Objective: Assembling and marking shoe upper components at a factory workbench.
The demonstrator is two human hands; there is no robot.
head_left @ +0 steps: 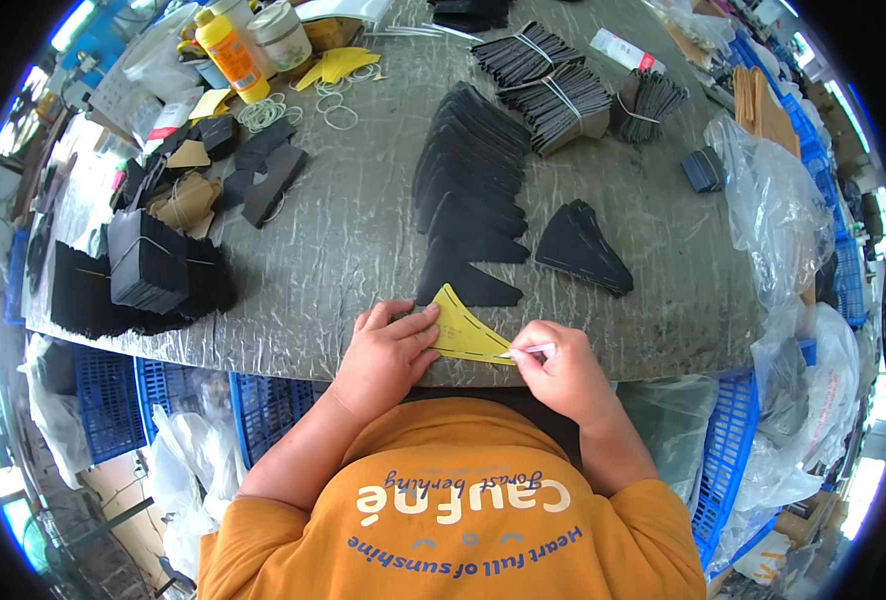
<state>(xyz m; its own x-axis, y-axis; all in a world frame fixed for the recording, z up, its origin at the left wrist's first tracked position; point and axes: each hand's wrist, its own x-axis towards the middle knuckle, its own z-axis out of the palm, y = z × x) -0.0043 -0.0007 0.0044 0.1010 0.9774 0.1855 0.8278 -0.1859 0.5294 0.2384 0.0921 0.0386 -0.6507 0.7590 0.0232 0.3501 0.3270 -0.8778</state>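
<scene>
Currently | left hand (387,348) pressing yellow template (461,335) | right hand (564,368) pinching pen (537,349) | yellow bottle (230,58): contents hidden

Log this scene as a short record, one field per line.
Left grip: pressed on a yellow template
Right grip: holding a white pen-like tool, tip at the template's right end
Ahead of hands: overlapping row of black pieces
Right of row: black stack with white marks
Left side: tied black stack
Far left: yellow bottle
Under template: cannot tell
</scene>
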